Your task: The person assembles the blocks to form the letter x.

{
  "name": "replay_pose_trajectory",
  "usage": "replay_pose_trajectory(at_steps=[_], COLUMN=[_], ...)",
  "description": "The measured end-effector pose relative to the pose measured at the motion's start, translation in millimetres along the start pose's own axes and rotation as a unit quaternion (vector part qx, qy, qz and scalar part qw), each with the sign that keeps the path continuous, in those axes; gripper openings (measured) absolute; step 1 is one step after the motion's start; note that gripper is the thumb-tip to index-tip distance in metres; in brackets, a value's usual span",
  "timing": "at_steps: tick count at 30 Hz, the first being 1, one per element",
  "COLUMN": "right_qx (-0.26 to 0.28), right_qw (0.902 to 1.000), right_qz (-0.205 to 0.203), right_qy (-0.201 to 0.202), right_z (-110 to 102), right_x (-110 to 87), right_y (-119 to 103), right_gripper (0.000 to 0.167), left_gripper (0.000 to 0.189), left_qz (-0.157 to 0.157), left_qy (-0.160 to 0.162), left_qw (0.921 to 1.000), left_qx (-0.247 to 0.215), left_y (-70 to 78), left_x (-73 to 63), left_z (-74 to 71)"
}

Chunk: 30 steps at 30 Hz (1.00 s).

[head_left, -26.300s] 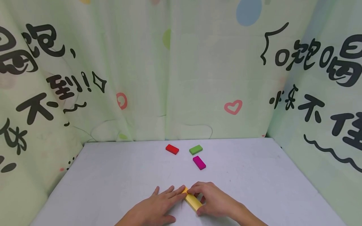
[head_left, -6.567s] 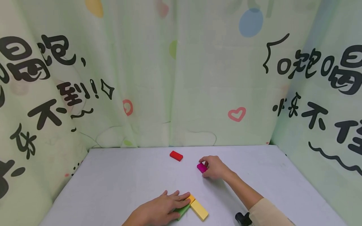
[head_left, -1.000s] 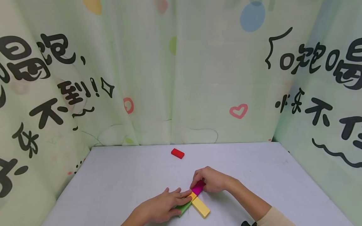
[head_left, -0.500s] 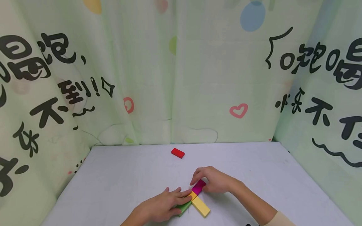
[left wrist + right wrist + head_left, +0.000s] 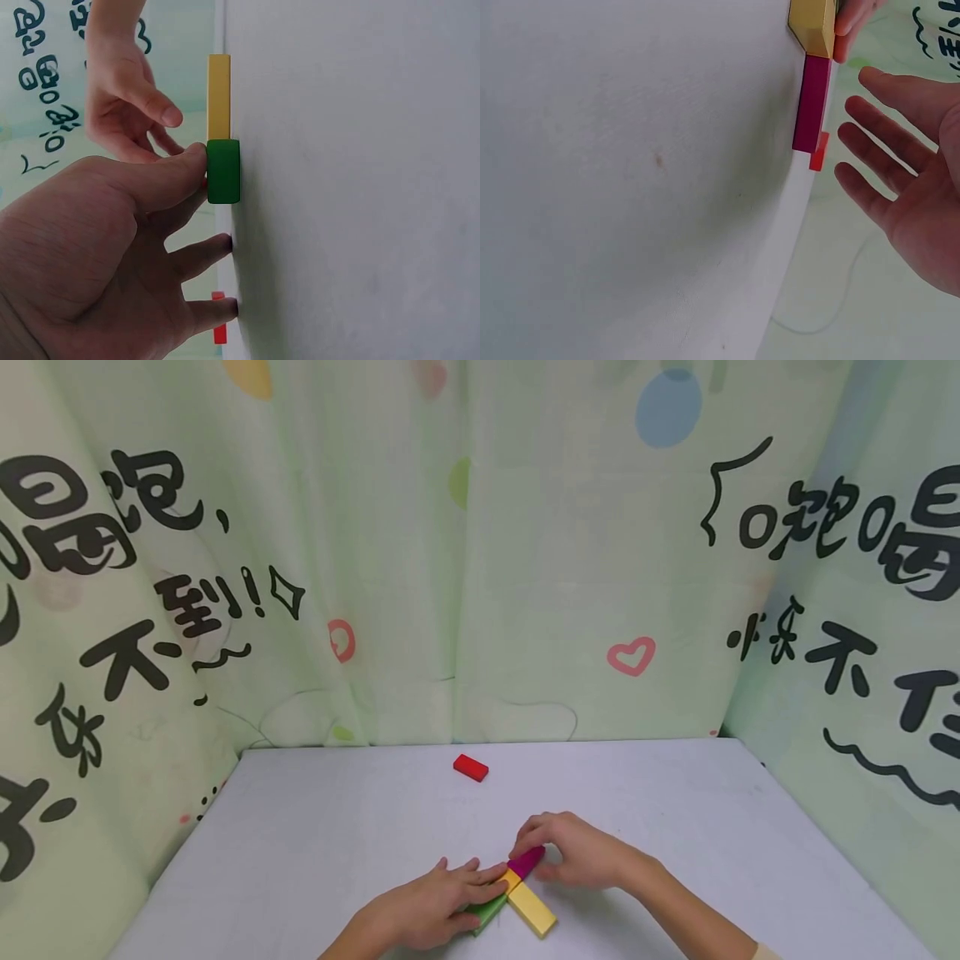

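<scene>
In the head view, my left hand lies with fingers extended over the small orange block and the green block. Its thumb touches the green block's edge in the left wrist view. A magenta block meets the orange one's far side, and a longer yellow block angles off toward the near right. Just above the magenta block hovers my right hand. The right wrist view shows its fingers spread and apart from the magenta block, holding nothing.
A red block lies alone near the back of the white table. Behind and beside the table hangs a pale green curtain printed with black characters.
The green and magenta blocks came from the back to join the yellow and orange ones. My right hand held the magenta block, then let go and rose slightly. My left hand stayed put lately.
</scene>
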State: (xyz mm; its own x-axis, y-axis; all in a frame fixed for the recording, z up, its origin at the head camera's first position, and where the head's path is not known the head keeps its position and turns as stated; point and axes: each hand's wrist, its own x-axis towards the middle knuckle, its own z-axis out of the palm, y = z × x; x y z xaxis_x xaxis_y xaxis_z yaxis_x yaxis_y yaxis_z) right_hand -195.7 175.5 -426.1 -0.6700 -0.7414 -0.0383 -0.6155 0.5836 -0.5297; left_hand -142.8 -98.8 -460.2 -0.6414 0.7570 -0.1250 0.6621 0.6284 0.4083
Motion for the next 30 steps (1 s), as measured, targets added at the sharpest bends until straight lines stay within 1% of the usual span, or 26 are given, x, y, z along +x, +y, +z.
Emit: replay_pose_trajectory(at_steps=[5,8,12,17,19,22,27,30], right_qx=[-0.006,-0.006,-0.011,-0.020,-0.025,-0.035,-0.058,-0.064], right_qw=[1.0000,0.9998,0.9998,0.9994,0.9993,0.9989,0.9975,0.9970], right_qz=[-0.004,-0.015,-0.009,0.001,-0.002,-0.013,-0.034,-0.038], right_qy=[-0.005,-0.009,-0.017,-0.027,-0.027,-0.026,-0.024,-0.022], right_z=[3,6,10,13,14,16,19,20], right_x=[-8.5,-13.3,-17.0,-21.0,-22.8,-24.8,-26.0,-26.4], right_y=[-3,-4,-5,-6,-6,-5,-3,-2], right_gripper=[0.034,0.036,0.037,0.041,0.043,0.045,0.049,0.050], left_gripper=[0.056,0.056,0.056,0.057,0.057,0.057,0.056,0.055], left_qz=[0.002,-0.004,-0.010,0.006,0.012,0.011,0.000,-0.006], left_qy=[0.003,-0.001,-0.008,0.002,0.005,0.007,0.008,0.011], left_qw=[1.0000,0.9999,0.9996,0.9996,0.9995,0.9994,0.9994,0.9993], left_qx=[-0.005,-0.016,-0.027,-0.027,-0.028,-0.031,-0.033,-0.035], left_y=[0.3,0.0,-1.0,-3.6,-4.7,-5.6,-7.3,-8.3], left_x=[-1.1,-1.6,-1.3,-1.9,-2.4,-3.0,-2.9,-3.1], left_z=[0.0,-0.3,-1.7,-2.5,-2.9,-4.4,-7.9,-10.2])
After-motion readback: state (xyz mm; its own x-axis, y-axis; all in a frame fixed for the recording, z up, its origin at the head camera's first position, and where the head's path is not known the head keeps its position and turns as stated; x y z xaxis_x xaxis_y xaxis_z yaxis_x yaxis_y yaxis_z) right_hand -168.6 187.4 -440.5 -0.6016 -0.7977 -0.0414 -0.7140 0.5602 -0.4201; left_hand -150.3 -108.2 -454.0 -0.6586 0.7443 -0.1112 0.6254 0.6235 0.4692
